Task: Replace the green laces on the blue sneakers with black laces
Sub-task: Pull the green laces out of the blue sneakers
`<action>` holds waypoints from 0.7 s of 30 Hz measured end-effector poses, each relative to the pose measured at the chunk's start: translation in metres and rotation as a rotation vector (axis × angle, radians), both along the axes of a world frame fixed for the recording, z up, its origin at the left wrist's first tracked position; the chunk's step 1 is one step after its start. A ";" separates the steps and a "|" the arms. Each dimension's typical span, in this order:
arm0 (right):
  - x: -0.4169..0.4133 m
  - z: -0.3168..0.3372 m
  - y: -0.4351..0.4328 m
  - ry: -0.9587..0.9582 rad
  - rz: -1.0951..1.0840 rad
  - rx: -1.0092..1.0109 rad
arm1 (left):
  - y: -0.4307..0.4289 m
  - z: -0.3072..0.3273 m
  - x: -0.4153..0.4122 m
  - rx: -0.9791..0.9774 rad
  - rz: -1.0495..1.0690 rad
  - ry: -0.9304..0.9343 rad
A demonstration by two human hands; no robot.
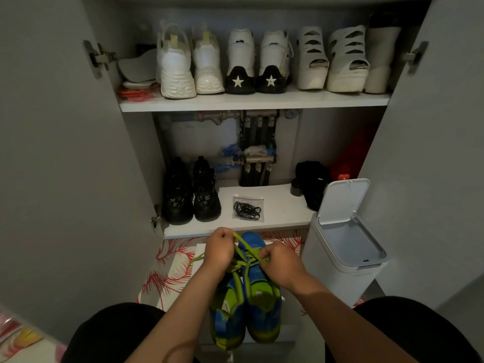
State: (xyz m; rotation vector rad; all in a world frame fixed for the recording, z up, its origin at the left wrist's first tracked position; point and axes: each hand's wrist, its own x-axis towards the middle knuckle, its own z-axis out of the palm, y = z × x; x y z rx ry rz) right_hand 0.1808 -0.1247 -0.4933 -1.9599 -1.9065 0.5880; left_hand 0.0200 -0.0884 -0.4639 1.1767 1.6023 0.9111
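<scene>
Pair of blue-and-green lace-up sneakers [246,307] stands on the floor between the knees, toes toward the cupboard. Left hand [219,249], fingers curled tight, pinches a flat green lace [242,242] drawn taut; right hand [281,263] curls round the lace at the eyelets. Advise steadying the shoe and freeing one crossing at a time. Beyond, coiled black laces in a clear zip bag [248,208] lie on the lower white shelf [285,205]

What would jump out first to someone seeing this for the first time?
The blue sneakers with bright green laces, bottom centre, where the left hand and right hand each pinch a lace. Next, the bag of black laces on the lower shelf beyond, and the white bin, lid up, on the right.
</scene>
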 end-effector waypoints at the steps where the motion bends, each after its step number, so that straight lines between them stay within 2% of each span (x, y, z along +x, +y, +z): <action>1: 0.000 -0.001 0.000 0.000 -0.003 -0.004 | 0.001 0.001 -0.001 -0.008 0.016 -0.004; 4: 0.000 -0.002 0.002 0.001 -0.012 -0.001 | 0.000 -0.005 -0.004 0.111 -0.074 0.225; 9: -0.006 0.008 0.006 0.104 0.011 0.062 | -0.003 -0.002 0.002 0.495 -0.483 0.568; 12: -0.006 0.012 0.006 0.191 0.000 0.074 | 0.000 -0.002 0.001 0.579 -0.521 0.784; 15: -0.006 0.014 0.006 0.251 -0.043 0.079 | 0.003 -0.001 -0.007 0.571 -0.506 0.942; 17: -0.005 0.013 0.005 0.270 -0.053 0.059 | 0.002 0.000 -0.007 0.534 -0.485 0.939; 18: -0.003 0.013 0.005 0.255 -0.046 0.032 | 0.002 0.001 -0.006 0.510 -0.455 0.876; 21: 0.001 0.010 0.003 0.096 0.032 -0.055 | -0.002 0.004 -0.002 0.412 -0.308 0.515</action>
